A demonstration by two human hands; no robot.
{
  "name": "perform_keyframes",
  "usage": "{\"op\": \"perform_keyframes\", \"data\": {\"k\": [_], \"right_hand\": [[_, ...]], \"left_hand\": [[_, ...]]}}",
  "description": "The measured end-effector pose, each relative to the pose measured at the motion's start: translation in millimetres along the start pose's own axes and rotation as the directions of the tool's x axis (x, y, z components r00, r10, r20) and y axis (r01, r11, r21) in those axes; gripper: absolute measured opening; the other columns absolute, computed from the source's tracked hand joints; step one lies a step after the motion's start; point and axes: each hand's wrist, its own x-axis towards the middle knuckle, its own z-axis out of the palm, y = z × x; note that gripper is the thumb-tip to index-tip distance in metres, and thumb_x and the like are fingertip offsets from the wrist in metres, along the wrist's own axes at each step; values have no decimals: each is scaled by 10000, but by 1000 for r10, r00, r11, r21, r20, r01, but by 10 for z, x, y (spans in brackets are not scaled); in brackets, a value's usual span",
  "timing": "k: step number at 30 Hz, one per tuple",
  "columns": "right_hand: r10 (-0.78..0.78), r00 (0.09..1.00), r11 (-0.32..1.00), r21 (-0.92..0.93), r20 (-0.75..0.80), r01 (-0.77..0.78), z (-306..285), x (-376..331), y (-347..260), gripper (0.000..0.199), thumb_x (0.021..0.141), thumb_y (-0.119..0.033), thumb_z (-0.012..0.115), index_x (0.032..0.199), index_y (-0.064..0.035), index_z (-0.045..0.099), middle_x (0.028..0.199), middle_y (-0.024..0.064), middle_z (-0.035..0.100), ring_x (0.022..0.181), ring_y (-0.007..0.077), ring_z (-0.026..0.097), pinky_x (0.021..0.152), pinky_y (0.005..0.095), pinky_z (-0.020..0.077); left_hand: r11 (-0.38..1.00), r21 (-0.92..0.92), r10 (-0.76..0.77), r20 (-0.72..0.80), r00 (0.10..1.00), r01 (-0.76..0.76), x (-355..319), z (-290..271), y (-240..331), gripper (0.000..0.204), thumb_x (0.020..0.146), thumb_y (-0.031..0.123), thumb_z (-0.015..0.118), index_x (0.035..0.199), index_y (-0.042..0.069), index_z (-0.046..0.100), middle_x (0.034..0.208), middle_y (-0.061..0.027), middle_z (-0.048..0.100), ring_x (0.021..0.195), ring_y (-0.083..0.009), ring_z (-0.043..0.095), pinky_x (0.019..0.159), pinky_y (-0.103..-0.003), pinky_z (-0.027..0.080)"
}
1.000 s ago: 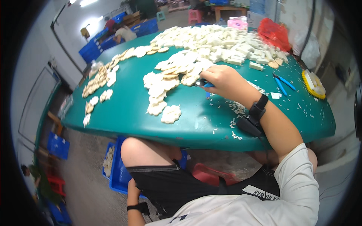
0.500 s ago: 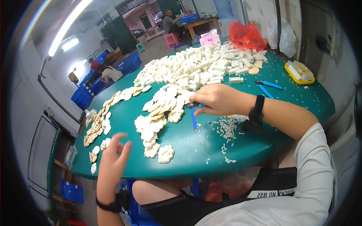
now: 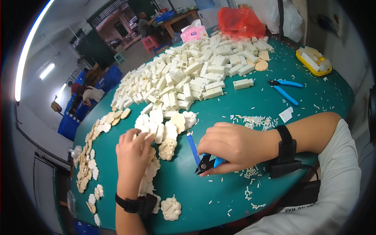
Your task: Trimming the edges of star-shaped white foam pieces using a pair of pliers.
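My right hand (image 3: 231,147) is wrapped round blue-handled side cutters (image 3: 205,164), whose dark jaws point left above the green table. My left hand (image 3: 134,154) is closed over the middle pile, its fingertips pinching a cream, flower-shaped plastic piece that they partly hide. Around it lie more cream flower-shaped pieces (image 3: 168,148) in an overlapping row, partly covered by my left hand and forearm. One such piece (image 3: 171,208) rests apart near the front edge. Between my hands a flat blue strip-like tool (image 3: 192,147) lies on the table.
A large heap of white rectangular tubes (image 3: 176,74) covers the far middle. Second cutters (image 3: 285,90) and a yellow tray (image 3: 313,64) lie at right. Small white offcuts (image 3: 250,172) are scattered about my right hand. More flat pieces (image 3: 88,156) line the left side. People work beyond.
My left hand has moved from the table's near left to the middle pile and pinched a piece. My right hand has drawn back nearer with the cutters, and the view has shifted.
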Motion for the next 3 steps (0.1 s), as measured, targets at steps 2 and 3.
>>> {"op": "perform_keyframes", "data": {"k": [2,3], "right_hand": [[26,993,1000,9,116,-28,-6,-15,47,358,890,-346,723,991,-41,565,895,72,563,831,233,570,712,345,433],[60,980,998,8,190,-62,-5,-21,66,359,884,-340,728,1017,-49,566,925,74,563,870,243,566,758,369,427]], "left_hand": [[959,-279,-102,-162,982,54,-43,104,-211,220,936,226,671,1059,53,730,1049,-102,676,1022,-259,626,858,-355,492],[954,-289,-130,-149,980,83,-124,169,-233,220,936,226,671,1059,53,730,1049,-102,676,1022,-259,626,858,-355,492]]}}
